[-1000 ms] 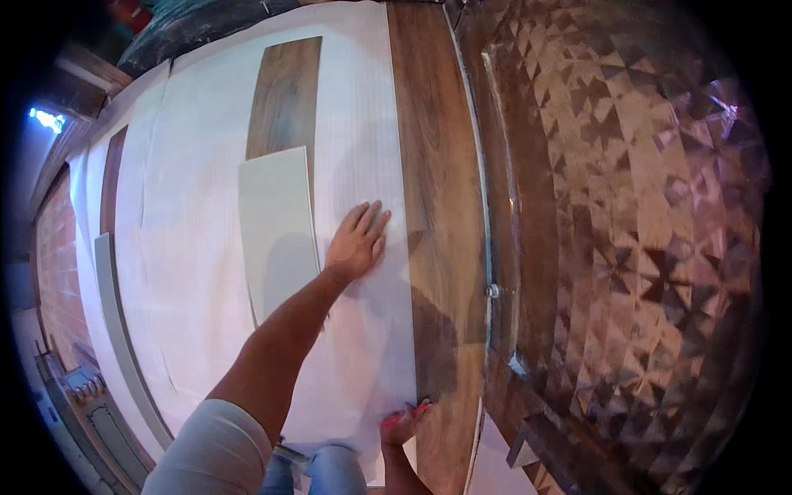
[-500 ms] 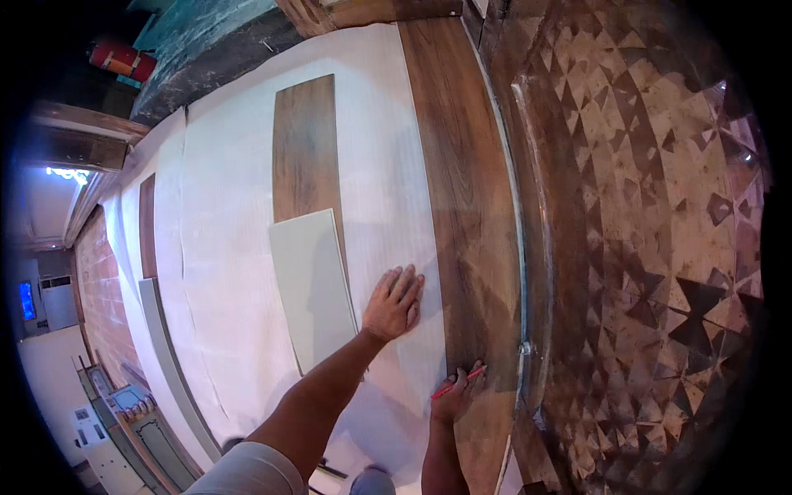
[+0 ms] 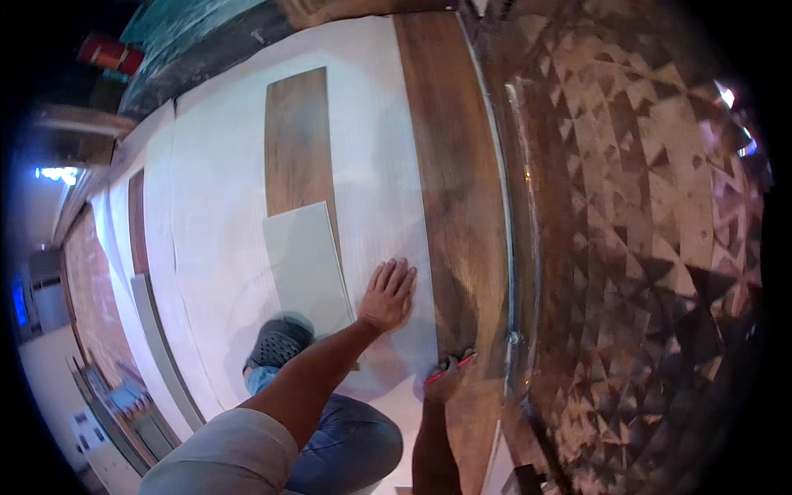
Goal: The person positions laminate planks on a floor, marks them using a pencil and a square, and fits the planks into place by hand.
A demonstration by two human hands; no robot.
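The left hand lay loosely spread on white sheeting while the right hand gripped a red pencil by brown planks

The pencil is slim and red. It is held at a slant across the sheet's right edge, near that edge's near end: its left end lies over the sheet, its right end farther off, over the plank. Whether its tip touches cannot be told. The plank is brown, long and straight, with wood grain; it lies flat along the sheet's right edge, up to the far right corner, its nearer part in shadow. The sheet is white and thin, spread flat, with a long line near its left edge.
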